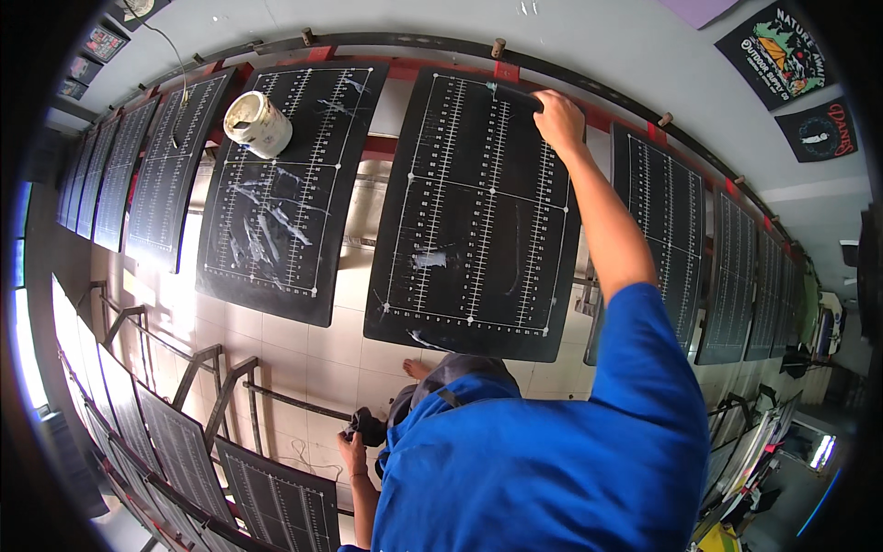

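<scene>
My right hand (pixel 558 120) reaches to the far edge of a black printing pallet (pixel 529 239) marked with white ruler lines. Its fingers are closed round a thin dark tool (pixel 517 92) with a greenish tip on the board; its exact kind is too small to tell. A whitish smear (pixel 429 260) lies on the left part of this pallet. Low by my side, my left hand (pixel 353 453) is closed on a bunched dark cloth (pixel 368 428). A white tub (pixel 258 125) with a stained rim stands on the neighbouring pallet (pixel 225 248), which carries several whitish streaks.
More black pallets line a rail (pixel 405 40) to the left and right. Behind me at lower left are further pallets (pixel 280 497) and metal frame arms (pixel 221 377). Pale tiles (pixel 303 354) cover the floor. Printed pictures (pixel 777 55) hang on the wall at upper right.
</scene>
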{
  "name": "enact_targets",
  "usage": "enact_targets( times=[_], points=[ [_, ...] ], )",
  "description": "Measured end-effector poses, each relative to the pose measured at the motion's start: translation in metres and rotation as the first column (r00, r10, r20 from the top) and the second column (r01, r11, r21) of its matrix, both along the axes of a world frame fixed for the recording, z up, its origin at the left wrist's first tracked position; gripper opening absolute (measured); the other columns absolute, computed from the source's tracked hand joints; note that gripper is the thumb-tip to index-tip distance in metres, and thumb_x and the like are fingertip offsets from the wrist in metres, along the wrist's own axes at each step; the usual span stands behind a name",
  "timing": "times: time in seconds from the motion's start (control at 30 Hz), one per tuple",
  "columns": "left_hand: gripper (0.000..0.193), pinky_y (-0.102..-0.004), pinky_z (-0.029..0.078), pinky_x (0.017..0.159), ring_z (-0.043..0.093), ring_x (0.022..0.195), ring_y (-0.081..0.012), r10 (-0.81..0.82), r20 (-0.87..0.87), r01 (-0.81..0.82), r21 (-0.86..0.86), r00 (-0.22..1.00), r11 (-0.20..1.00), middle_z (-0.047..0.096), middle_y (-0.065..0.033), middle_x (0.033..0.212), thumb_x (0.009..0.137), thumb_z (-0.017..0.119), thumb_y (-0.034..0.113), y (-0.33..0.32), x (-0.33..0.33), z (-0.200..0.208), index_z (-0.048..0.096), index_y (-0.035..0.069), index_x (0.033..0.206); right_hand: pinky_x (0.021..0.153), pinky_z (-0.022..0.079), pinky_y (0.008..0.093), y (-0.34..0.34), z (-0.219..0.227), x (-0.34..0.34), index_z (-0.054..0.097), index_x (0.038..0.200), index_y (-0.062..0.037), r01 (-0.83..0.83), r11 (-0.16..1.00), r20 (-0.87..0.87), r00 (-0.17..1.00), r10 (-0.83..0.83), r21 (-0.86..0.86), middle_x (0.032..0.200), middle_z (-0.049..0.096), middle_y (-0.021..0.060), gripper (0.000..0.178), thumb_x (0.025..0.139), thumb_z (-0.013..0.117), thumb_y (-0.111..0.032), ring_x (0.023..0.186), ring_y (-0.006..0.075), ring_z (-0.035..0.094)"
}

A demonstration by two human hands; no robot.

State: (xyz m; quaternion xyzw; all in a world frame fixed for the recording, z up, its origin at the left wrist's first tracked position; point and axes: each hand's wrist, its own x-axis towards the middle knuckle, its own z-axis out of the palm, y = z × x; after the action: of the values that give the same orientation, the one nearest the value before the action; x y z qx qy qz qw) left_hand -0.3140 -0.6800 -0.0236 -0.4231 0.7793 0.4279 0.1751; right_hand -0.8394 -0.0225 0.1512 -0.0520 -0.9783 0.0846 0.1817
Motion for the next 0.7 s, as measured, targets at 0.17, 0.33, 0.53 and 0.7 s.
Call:
enact_targets(
  times=[0.17, 0.33, 0.53, 0.7],
  points=[
    [0.040, -0.0306, 0.050, 0.058, 0.057, 0.074, -0.0184, 0.054, 0.001, -0.054, 0.066, 0.999, 0.996, 0.057, -0.0136, 0.097, 0.084, 0.063, 0.020, -0.001, -0.009, 0.000, 0.051, -0.003, 0.114, 0.089, 0.055, 0.0448, -0.046, -0.017, 0.066, 0.068, 0.112, -0.0141, -0.032, 0.999, 0.065, 0.997, 0.035, -0.044, 0.120, 0.067, 0.0039, 0.033, 0.080, 0.067, -0.007, 0.105, 0.0317, 0.066],
    [0.041, -0.0296, 0.051, 0.058, 0.057, 0.076, -0.0181, 0.144, -0.002, -0.142, 0.139, 0.990, 0.980, 0.057, -0.0130, 0.098, 0.084, 0.063, 0.020, 0.014, -0.006, -0.016, 0.050, -0.003, 0.115, 0.091, 0.055, 0.0395, -0.122, 0.010, 0.265, 0.071, 0.114, -0.0120, -0.232, 0.950, 0.208, 0.939, 0.275, -0.209, 0.119, 0.068, 0.0033, 0.049, 0.068, 0.066, 0.004, 0.109, 0.0255, 0.065],
    [0.039, -0.0290, 0.051, 0.058, 0.056, 0.073, -0.0172, 0.080, 0.013, -0.081, 0.131, 0.997, 0.988, 0.058, -0.0120, 0.096, 0.085, 0.062, 0.020, 0.022, -0.023, 0.005, 0.050, -0.002, 0.115, 0.092, 0.053, 0.0409, -0.058, 0.045, 0.185, 0.069, 0.110, -0.0096, -0.125, 0.967, 0.183, 0.969, 0.167, -0.220, 0.115, 0.068, 0.0065, 0.040, 0.074, 0.059, 0.004, 0.108, 0.0285, 0.064],
    [0.036, -0.0299, 0.047, 0.056, 0.053, 0.068, -0.0158, 0.047, 0.015, -0.048, 0.084, 0.999, 0.995, 0.057, -0.0102, 0.090, 0.086, 0.061, 0.020, 0.002, -0.030, 0.032, 0.050, -0.001, 0.114, 0.091, 0.054, 0.0403, 0.017, 0.017, 0.029, 0.070, 0.113, -0.0153, -0.135, 0.991, -0.048, 0.990, 0.135, 0.005, 0.115, 0.069, 0.0012, 0.034, 0.080, 0.070, -0.007, 0.107, 0.0272, 0.065]
  ],
)
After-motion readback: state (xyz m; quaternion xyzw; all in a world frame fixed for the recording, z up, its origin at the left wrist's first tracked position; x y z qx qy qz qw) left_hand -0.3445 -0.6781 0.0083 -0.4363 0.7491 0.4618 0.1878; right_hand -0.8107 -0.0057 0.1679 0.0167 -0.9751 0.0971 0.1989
